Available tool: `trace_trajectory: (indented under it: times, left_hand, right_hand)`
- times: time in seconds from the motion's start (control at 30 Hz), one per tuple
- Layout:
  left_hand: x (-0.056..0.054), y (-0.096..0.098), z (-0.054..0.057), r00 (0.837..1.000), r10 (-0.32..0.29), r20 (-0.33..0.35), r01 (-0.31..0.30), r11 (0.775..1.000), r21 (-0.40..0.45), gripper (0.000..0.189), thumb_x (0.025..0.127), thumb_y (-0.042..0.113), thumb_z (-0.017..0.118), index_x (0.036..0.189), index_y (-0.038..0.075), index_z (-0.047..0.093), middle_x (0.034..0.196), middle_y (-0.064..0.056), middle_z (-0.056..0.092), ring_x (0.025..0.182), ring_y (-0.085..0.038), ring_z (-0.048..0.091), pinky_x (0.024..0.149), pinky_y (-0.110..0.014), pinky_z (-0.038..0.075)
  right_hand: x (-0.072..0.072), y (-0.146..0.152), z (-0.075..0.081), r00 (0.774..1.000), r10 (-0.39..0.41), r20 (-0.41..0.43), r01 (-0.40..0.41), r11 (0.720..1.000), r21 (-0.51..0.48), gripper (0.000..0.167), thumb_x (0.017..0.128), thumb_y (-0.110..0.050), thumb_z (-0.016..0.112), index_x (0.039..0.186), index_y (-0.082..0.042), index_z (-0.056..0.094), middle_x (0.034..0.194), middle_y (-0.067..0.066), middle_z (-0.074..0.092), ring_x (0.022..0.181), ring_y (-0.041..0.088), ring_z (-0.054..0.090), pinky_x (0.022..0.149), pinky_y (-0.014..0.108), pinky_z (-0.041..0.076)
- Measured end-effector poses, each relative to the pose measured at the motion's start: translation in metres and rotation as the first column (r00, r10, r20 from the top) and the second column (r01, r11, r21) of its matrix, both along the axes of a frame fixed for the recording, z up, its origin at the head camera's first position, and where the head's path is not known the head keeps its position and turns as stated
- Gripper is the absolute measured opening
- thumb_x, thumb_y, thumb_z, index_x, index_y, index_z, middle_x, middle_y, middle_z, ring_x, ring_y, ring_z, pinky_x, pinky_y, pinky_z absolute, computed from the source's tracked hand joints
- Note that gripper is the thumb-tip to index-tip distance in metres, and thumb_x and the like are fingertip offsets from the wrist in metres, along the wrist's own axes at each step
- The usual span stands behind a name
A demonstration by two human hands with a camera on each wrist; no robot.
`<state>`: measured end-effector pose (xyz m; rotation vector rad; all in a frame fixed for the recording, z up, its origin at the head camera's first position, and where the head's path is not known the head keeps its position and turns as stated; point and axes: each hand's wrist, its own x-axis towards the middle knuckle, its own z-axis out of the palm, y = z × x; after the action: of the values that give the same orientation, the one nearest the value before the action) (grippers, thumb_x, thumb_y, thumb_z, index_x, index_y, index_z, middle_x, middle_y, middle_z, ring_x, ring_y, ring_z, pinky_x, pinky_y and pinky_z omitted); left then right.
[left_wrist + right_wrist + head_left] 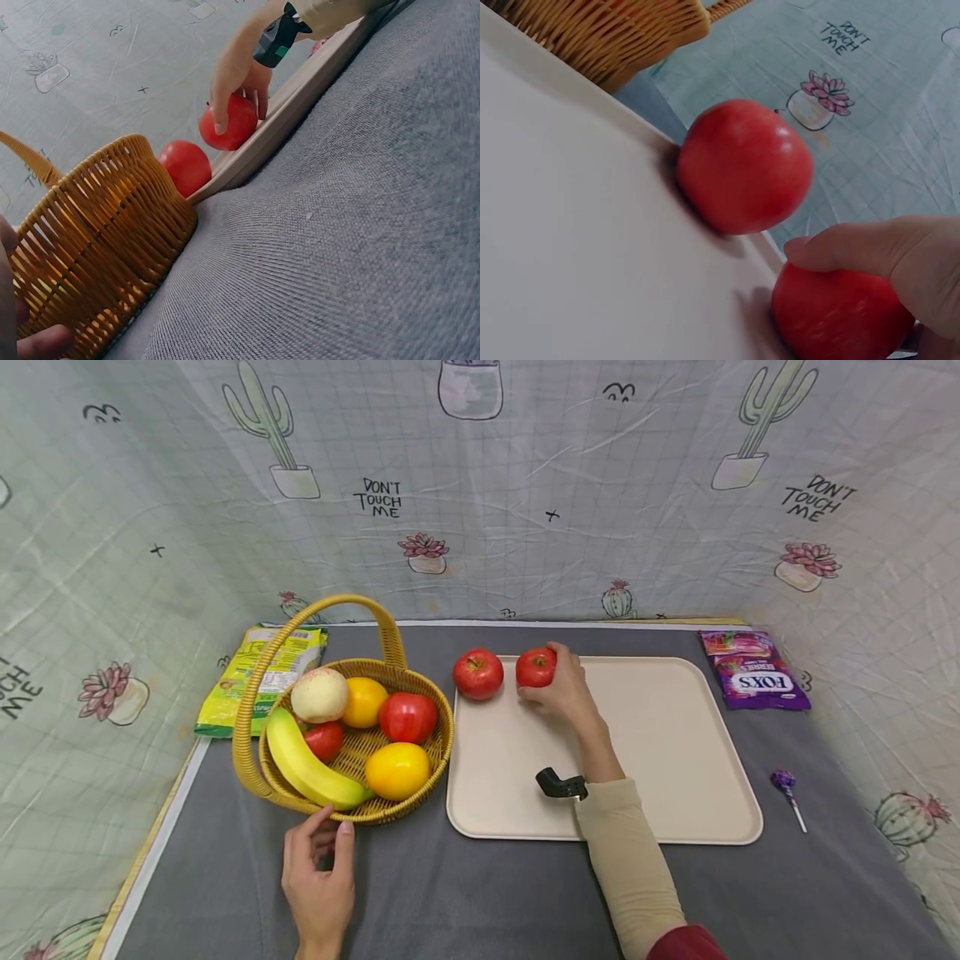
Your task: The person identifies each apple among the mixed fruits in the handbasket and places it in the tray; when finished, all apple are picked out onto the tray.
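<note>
My right hand point(558, 693) grips a red apple point(536, 667) at the back left of the beige tray point(637, 760), thumb on its near side. Left of it, a second red apple point(478, 674) sits at the tray's corner; the right wrist view shows a small gap between the two. My left hand point(318, 877) is at the near side of the wicker basket point(442, 735), its fingers loosely bent and the fingertips at the rim. In the basket lie a banana point(307, 768), a pale peach-like fruit point(320, 695), an orange point(364, 702), a lemon point(397, 771) and red fruits point(408, 717).
A yellow-green packet point(225, 693) lies behind the basket at left. On the right are a purple candy bag point(757, 672) and a wrapped lollipop point(783, 781). The basket's arched handle point(251, 710) rises above its rim. A patterned cloth point(480, 527) stands behind the grey table.
</note>
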<state>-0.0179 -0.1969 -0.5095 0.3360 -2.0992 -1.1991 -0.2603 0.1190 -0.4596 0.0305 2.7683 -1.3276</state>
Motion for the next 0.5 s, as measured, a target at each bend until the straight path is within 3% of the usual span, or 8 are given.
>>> trace_trajectory:
  times: [0.3,0.5]
  left_hand:
    - [0.000,0.001,0.003,1.000,-0.009,0.009,0.009,1.000,0.010,0.032,0.090,0.000,0.070,0.122,-0.001,0.066,0.100,-0.017,0.059,0.076,0.006,0.058,0.072,-0.005,0.046]
    - [0.000,0.001,0.002,1.000,0.001,-0.008,-0.001,1.000,-0.008,0.031,0.089,-0.002,0.070,0.120,-0.001,0.067,0.099,-0.017,0.059,0.075,0.007,0.058,0.072,-0.005,0.046]
  right_hand:
    - [0.009,0.000,0.027,0.996,-0.019,-0.088,0.022,0.999,0.037,0.099,0.080,-0.037,0.080,0.158,-0.016,0.022,0.153,0.020,0.032,0.141,0.038,0.029,0.105,0.060,0.046]
    - [0.014,-0.011,0.044,0.989,0.030,-0.147,-0.020,0.997,0.070,0.100,0.080,-0.038,0.081,0.158,-0.016,0.023,0.154,0.020,0.031,0.137,0.040,0.031,0.105,0.060,0.045]
